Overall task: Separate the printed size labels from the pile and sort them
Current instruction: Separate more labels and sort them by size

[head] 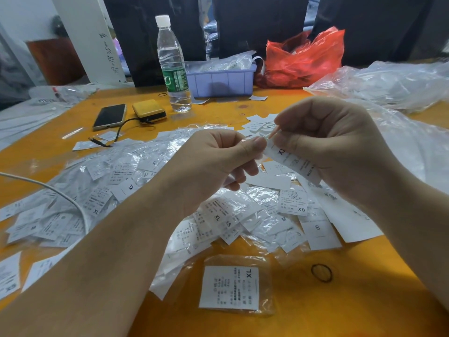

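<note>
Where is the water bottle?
The water bottle stands at the table's far side, left of the purple bin, just beyond the yellow box.

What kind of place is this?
Probably a clothing workshop or packing room: a pile of size labels covers the orange table, with plastic bags and a bin behind.

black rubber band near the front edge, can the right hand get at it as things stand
Probably not right away: the rubber band lies uncovered on bare table, but the right hand is pinching a label together with the left hand.

One water bottle point(173, 66), one phone point(109, 117), two hands point(218, 161).
</note>
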`<state>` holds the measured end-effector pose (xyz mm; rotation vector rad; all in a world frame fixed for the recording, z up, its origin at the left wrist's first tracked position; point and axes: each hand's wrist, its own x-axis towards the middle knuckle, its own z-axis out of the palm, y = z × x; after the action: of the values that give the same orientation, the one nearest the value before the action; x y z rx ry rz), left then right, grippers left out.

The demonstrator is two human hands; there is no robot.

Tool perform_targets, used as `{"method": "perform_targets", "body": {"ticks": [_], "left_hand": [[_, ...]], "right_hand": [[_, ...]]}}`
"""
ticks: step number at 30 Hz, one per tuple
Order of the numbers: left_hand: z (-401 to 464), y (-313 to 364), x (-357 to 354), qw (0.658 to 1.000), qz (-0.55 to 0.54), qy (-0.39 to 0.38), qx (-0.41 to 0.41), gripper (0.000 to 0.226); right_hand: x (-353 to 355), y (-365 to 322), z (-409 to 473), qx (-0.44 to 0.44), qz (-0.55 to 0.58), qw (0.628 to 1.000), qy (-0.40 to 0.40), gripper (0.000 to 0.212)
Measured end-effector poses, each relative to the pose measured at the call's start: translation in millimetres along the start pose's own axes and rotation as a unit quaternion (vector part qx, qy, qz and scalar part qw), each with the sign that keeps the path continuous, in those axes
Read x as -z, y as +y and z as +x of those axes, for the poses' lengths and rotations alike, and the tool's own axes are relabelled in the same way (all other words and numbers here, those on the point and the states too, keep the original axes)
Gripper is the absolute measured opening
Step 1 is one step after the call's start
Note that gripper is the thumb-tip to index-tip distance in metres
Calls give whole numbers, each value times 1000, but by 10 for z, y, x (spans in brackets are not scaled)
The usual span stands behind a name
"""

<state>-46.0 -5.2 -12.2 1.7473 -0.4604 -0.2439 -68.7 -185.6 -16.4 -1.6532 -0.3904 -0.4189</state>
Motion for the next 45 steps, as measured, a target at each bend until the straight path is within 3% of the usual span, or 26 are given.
{"method": "perform_targets", "body": {"ticks": [10,17,21,25,29,34,39,45], "left_hand": [[13,-7,-4,1000,7,-12,-4,27],[11,-24,32,999,1,22,-30,15],[12,-28,39,999,9,28,-25,15],[10,-36,29,999,17,21,-24,22],[19,-50,25,999,32,23,-22,27],[38,-67,17,998,53,27,-15,27],[42,-71,4,998,54,30,-20,31],[52,-89,0,996,74,40,-32,37]], "right_hand": [[-40,8,-25,-10,-34,999,-39,15],[78,42,33,-173,12,973,-152,33],[55,60,20,-143,-32,979,-145,9],[31,69,10,-133,-54,977,-157,6],[19,78,7,-126,-54,976,-171,27],[41,71,13,-120,-45,978,-165,10],[2,66,-8,-126,-51,972,-193,38],[2,59,-6,-131,-65,970,-192,35]]}}
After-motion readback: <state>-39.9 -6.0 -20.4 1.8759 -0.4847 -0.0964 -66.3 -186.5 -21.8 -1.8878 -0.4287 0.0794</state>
